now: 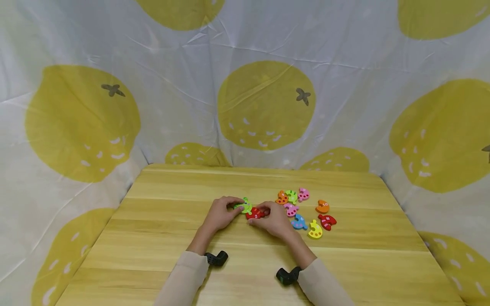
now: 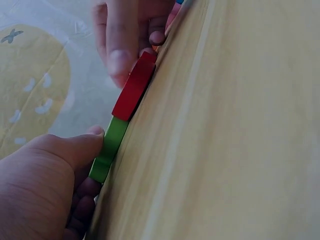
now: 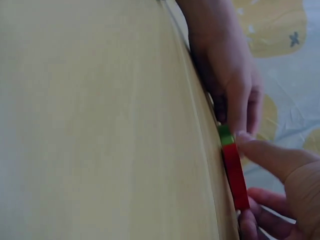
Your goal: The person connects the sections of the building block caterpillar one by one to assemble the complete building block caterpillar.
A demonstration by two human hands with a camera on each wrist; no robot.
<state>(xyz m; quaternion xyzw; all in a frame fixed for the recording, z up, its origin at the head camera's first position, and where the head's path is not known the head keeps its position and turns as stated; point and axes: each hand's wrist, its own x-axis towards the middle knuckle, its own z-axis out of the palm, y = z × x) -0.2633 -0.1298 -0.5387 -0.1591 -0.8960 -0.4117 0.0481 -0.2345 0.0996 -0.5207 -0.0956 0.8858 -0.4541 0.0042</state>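
Note:
A green puzzle piece with a face and a knobbed feeler [image 1: 246, 207] lies at the middle of the table, gripped by my left hand [image 1: 220, 213] between thumb and fingers. Against its right side sits a red puzzle piece marked 2 [image 1: 253, 213]. My right hand [image 1: 276, 219] holds that red piece, thumb on the near side and fingers on the far side. In the left wrist view the green edge [image 2: 113, 145] and the red edge [image 2: 134, 87] meet end to end, low along the tabletop.
Right of my hands lie several loose numbered pieces, among them a blue one [image 1: 299, 222], a yellow one [image 1: 315, 230], a red one [image 1: 327, 222] and an orange one marked 10 [image 1: 323, 207]. The wooden table [image 1: 160, 238] ends at a lemon-print curtain [image 1: 183, 106].

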